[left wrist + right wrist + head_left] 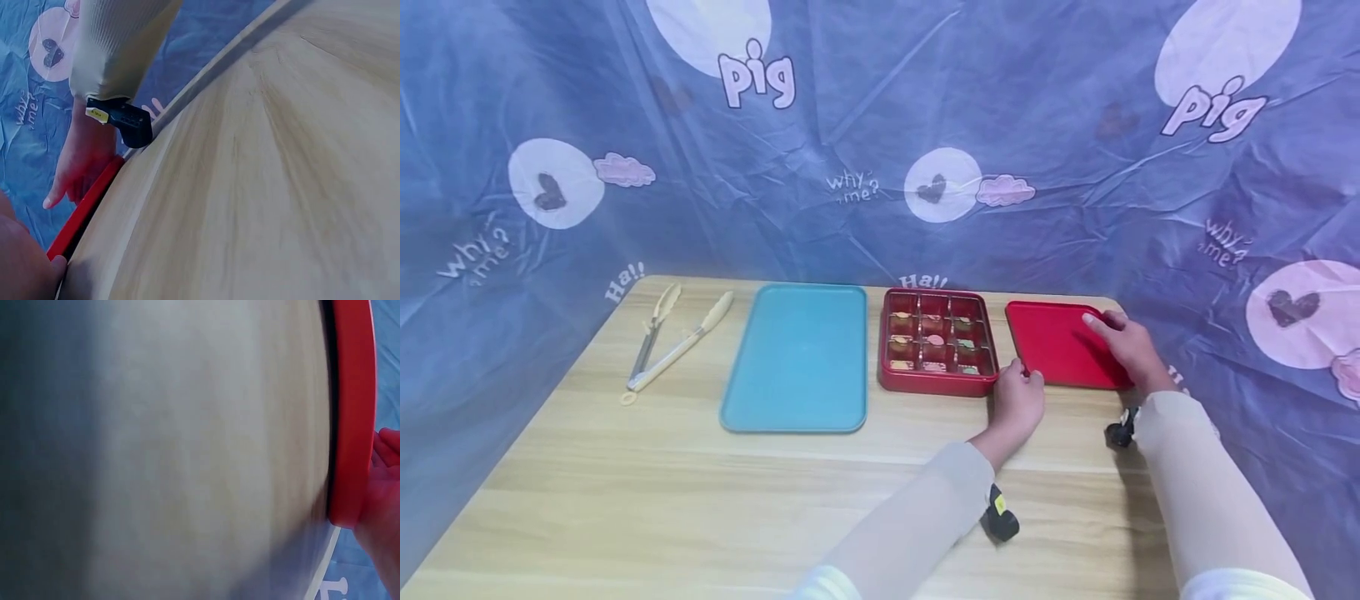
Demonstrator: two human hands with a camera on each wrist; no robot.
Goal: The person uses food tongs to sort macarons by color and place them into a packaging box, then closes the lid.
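Observation:
A flat red lid (1060,343) with a raised rim lies at the right of the table. My left hand (1019,398) is at its near left corner, fingers curled, thumb against the rim. At the lid's right edge is my right hand (1129,346), its thumb stretched out over the lid and its fingers partly hidden beyond the edge. The left wrist view shows the red rim (87,203) running between both hands. Close to my left hand stands a red box (936,385) divided into compartments, with small pastel pieces (934,340) inside.
A blue tray (797,358) lies left of the red box. Farther left, metal tongs (673,354) with cream tips rest spread on the wooden table (737,500). A blue printed cloth (850,108) hangs behind the table and along its right side.

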